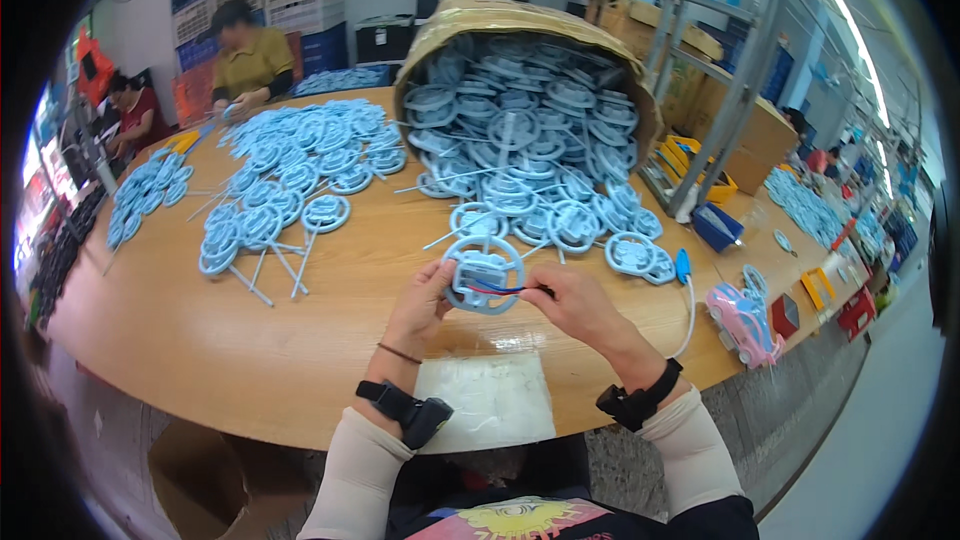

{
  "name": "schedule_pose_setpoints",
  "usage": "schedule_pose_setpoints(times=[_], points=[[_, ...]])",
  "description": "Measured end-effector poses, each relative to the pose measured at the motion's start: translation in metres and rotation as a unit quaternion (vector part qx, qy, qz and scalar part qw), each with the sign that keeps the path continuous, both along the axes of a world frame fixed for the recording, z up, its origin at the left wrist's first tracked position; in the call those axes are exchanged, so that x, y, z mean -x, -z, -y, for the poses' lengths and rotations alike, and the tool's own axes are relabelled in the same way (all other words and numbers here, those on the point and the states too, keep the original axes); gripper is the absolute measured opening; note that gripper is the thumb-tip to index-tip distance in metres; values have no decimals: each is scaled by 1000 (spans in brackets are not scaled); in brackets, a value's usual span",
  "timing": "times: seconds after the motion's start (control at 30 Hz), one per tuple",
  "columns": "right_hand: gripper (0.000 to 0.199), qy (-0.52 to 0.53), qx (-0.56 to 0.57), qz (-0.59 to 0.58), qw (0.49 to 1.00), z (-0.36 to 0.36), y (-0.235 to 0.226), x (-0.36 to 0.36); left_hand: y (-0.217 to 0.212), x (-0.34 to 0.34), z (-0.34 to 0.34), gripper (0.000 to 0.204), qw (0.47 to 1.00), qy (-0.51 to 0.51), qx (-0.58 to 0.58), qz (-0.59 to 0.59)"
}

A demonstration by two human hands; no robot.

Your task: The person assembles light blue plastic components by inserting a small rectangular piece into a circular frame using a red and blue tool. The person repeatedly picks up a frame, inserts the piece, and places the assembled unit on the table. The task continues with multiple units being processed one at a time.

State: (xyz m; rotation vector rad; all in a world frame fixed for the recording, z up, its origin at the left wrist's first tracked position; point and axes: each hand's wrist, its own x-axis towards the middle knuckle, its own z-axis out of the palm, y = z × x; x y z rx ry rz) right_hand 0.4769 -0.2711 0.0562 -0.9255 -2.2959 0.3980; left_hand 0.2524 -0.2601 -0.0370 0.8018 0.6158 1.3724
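Observation:
Above the front of the table, my left hand (423,300) grips a light-blue plastic wheel (462,302) by the left side of its rim. The wheel is a round ring with a boxy centre, held with its face turned up toward me. My right hand (580,308) is closed at the wheel's right edge, pinching thin red and dark-blue strands (497,290) that look like wires. They run across the ring into its centre. Where they end, and what else the right fingers cover, is hidden. Just beyond lie more wheels of this kind (575,226).
A big carton (648,105) on its side spills wheels onto the table (370,340). Wheel piles (290,155) spread left. A white sheet (485,405) lies before me. Right are a white cable (692,315), a pink toy car (742,325), and a blue bin (718,227). Two people work at far left.

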Motion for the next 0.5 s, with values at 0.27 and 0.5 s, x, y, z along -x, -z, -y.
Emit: schedule_pose_setpoints(times=[0.27, 0.5], points=[[15, 11, 27, -17, 999, -7, 4, 1, -19, -5, 9, 38, 998, 55, -1, 20], [16, 14, 38, -35, 999, -8, 11, 4, -21, -16, 15, 42, 987, 80, -7, 138]])
